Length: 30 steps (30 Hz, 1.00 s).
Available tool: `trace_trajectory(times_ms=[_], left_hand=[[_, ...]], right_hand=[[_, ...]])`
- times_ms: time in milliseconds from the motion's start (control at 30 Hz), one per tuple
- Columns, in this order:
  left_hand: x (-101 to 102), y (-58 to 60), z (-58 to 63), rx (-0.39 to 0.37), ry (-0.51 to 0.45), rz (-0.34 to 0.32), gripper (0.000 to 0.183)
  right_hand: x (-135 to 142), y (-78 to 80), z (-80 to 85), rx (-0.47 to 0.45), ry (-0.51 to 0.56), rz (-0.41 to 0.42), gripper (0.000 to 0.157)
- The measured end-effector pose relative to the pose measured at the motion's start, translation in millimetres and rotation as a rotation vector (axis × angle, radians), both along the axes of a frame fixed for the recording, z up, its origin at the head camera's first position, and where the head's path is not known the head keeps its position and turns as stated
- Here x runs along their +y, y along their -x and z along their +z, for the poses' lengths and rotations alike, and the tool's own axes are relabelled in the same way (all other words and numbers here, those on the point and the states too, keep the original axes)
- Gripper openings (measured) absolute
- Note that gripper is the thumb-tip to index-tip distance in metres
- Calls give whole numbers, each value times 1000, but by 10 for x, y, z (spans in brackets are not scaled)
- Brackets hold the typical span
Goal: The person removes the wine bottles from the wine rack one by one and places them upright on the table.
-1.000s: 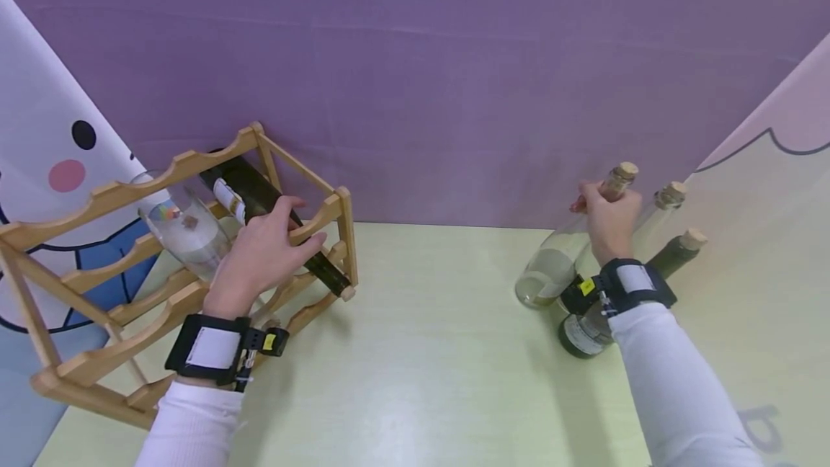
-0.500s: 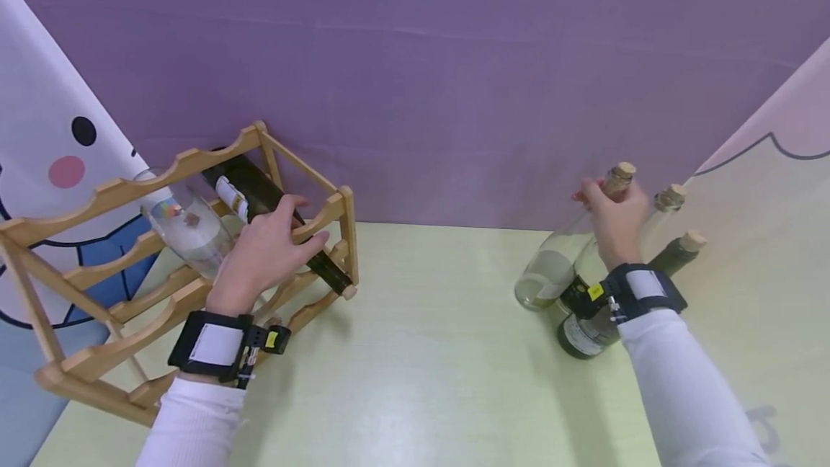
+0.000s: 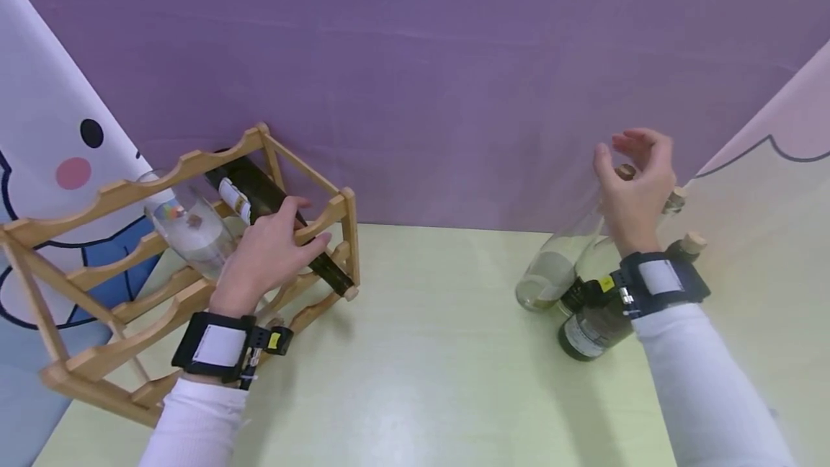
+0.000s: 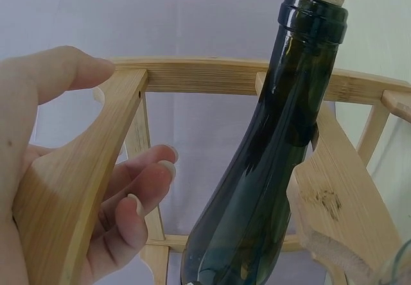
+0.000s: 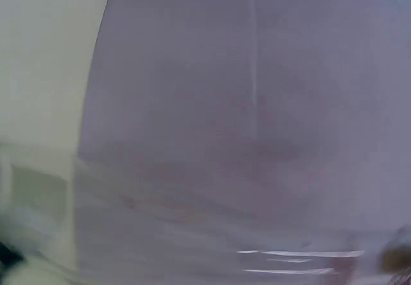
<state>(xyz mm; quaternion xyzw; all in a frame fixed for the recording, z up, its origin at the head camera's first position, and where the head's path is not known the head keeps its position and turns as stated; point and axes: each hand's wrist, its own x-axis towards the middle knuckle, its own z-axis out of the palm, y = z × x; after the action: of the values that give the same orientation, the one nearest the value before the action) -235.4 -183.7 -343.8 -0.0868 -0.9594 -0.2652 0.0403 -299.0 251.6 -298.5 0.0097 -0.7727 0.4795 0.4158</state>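
My left hand (image 3: 269, 247) holds a rail of the wooden wine rack (image 3: 139, 192), thumb on one side and fingers curled round the other, as the left wrist view shows. Beside those fingers, a corked dark green wine bottle (image 4: 250, 189) lies slanted in the rack, neck resting in a notch. A clear bottle (image 3: 201, 240) lies in the slot to its left. On the right, my right hand (image 3: 638, 193) is raised with thumb and fingers apart around the cork of a standing clear bottle (image 3: 547, 269), holding nothing. The right wrist view is blurred.
Close beside that clear bottle stand another clear corked bottle (image 3: 595, 256) and a dark one (image 3: 590, 334), partly hidden by my right wrist. The pale table (image 3: 415, 337) stretches between rack and bottles. A purple cloth (image 3: 415, 92) hangs behind.
My right hand has let go of the clear bottle's neck, spread its fingers and moved up and slightly right. The left hand keeps its hold on the rack.
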Motion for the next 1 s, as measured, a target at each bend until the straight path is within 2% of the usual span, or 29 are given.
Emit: trace_trajectory(times_ms=[133, 200, 300, 367, 433, 533, 600, 667, 800, 1000], left_hand=[[15, -2, -23, 6, -7, -7, 69], [24, -2, -31, 8, -10, -5, 68], [29, 1, -37, 8, -10, -3, 67], [34, 2, -37, 8, -6, -4, 67], [42, 8, -42, 8, -5, -7, 67], [68, 15, -48, 10, -12, -8, 67], [91, 23, -57, 8, -13, -4, 68], [116, 32, -62, 8, -14, 0, 68], [150, 49, -67, 13, -5, -1, 68], [138, 46, -58, 31, 0, -9, 64]], right_hand=[[-176, -51, 138, 120, -275, -96, 38], [-314, -69, 197, 180, -403, -89, 40], [-585, -55, 279, 228, -542, 12, 39], [-796, -30, 316, 213, -609, 132, 38], [-1018, 2, 327, 136, -662, 275, 39], [-1347, 52, 271, -104, -775, 489, 51], [-1546, 88, 193, -271, -876, 594, 61], [-1711, 118, 103, -394, -971, 670, 67], [-1949, 150, -53, -475, -1104, 725, 70], [-2193, 131, -183, -485, -1226, 711, 70]])
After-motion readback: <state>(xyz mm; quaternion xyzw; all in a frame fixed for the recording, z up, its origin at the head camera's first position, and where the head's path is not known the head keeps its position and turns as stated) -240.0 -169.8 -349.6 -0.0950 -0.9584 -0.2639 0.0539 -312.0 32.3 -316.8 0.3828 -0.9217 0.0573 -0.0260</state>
